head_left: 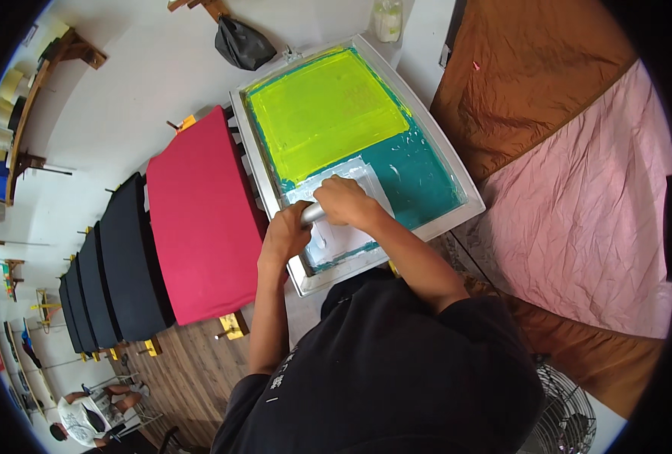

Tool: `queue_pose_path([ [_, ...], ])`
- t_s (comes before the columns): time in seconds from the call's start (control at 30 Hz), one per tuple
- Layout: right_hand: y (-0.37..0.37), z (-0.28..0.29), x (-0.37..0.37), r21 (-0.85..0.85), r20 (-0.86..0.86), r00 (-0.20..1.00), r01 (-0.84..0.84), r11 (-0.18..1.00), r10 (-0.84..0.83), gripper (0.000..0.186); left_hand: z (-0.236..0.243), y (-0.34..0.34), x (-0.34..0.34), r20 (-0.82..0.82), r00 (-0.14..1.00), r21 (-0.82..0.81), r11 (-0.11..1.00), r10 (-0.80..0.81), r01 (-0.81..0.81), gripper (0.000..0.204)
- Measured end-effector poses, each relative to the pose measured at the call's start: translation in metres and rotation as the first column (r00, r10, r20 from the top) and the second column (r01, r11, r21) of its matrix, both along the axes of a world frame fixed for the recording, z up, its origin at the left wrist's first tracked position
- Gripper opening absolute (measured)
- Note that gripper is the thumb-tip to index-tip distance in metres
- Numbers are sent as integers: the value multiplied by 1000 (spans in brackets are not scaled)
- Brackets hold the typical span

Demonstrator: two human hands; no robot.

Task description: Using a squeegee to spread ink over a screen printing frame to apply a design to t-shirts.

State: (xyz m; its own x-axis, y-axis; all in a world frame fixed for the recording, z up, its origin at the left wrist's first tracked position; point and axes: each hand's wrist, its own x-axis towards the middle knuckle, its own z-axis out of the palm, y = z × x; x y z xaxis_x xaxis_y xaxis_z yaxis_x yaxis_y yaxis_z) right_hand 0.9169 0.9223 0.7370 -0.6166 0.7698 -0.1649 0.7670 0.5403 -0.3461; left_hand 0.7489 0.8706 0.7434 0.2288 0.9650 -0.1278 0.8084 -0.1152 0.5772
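A metal-framed printing screen (469, 198) lies in front of me, with a bright yellow-green inked area (324, 110) on its far part and teal surface (419, 178) around it. On its near part is a white-coated patch (366, 189). Both my hands grip a cylindrical metal squeegee handle (314, 212) over this patch: my left hand (286, 231) is closed on its left end, my right hand (339, 199) is closed on it a little farther right. The blade underneath is mostly hidden.
Red (199, 212) and black (124, 257) fabric-covered boards line the left. Brown (525, 60) and pink (578, 212) cloths hang at right, near a fan (567, 408). A black bag (243, 41) is beyond the screen; a seated person (86, 416) is at lower left.
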Motion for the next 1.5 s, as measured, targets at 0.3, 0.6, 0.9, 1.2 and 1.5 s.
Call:
queue_pose_path([
  [0.3, -64, -11, 35, 59, -118, 991, -52, 997, 59, 19, 7, -67, 31, 41, 999, -18, 1000, -19, 20, 41],
  [0.6, -26, 33, 23, -199, 91, 993, -50, 979, 69, 23, 25, -36, 14, 48, 995, -133, 987, -85, 91, 38],
  [0.9, -23, -11, 37, 78, -50, 998, 37, 996, -33, 23, -14, -24, 32, 70, 996, 136, 989, -62, 52, 41],
  [1.2, -103, 0, 11, 18, -58, 997, 46, 999, -45, 34, -11, -99, 8, 76, 997, 15, 1000, -23, 22, 50],
  [1.5, -40, 11, -26, -105, -1, 1000, 1, 994, -1, 23, 18, -45, -34, -78, 996, -77, 996, -46, 40, 40],
])
